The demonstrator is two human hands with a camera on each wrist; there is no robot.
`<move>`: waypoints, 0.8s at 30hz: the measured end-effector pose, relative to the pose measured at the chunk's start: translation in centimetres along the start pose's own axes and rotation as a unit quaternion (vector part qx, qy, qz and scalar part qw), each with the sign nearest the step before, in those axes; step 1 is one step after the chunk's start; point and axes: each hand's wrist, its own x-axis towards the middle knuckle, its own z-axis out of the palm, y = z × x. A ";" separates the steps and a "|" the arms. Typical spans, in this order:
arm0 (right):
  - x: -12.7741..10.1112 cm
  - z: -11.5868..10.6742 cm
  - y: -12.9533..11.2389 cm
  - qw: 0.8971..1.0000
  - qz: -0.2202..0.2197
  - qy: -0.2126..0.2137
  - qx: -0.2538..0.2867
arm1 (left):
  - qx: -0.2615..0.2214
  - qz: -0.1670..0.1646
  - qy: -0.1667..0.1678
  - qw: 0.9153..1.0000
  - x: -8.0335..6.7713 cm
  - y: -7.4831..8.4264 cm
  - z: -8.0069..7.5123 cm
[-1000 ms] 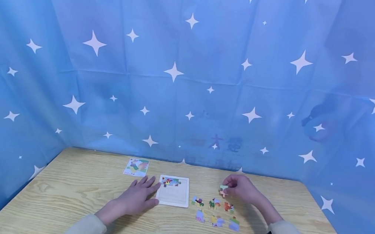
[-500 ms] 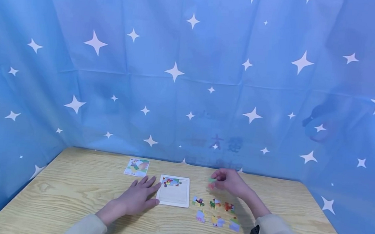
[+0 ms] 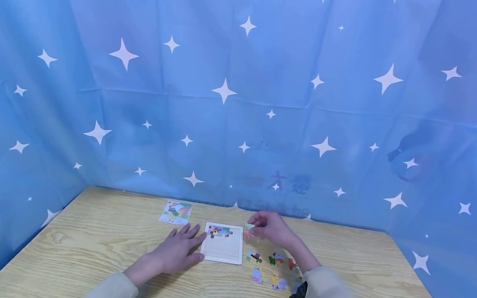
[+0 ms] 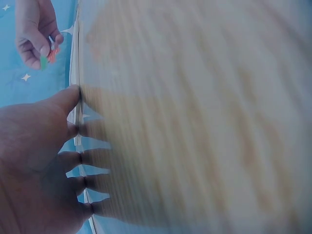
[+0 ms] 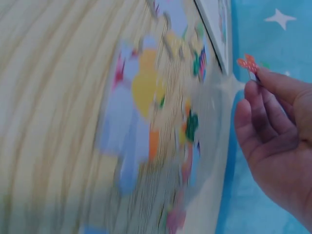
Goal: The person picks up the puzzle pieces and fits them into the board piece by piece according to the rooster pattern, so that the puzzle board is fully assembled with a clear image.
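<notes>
A white puzzle tray (image 3: 223,252) lies on the wooden table (image 3: 85,244), with a few joined pieces along its top edge. My left hand (image 3: 178,250) rests flat on the table, fingers straight, its fingertips touching the tray's left edge (image 4: 75,105). My right hand (image 3: 267,226) hovers just right of the tray's top right corner and pinches a small red and green puzzle piece (image 3: 250,231) (image 5: 248,64) (image 4: 48,54). Several loose coloured pieces (image 3: 272,268) (image 5: 141,97) lie on the table right of the tray, below that hand.
A small picture card (image 3: 175,212) lies at the back left of the tray. A blue star-patterned cloth (image 3: 243,97) hangs round the table's back and sides. Both wrist views are blurred.
My right hand has carried the pinched piece leftward from above the loose pieces to the tray's top right corner. My left hand has stayed at the tray's left edge.
</notes>
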 end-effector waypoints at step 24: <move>2.4 4.3 -0.5 0.999 0.019 0.031 -0.020 | 0.006 -0.015 -0.015 1.000 -0.3 1.1 -1.0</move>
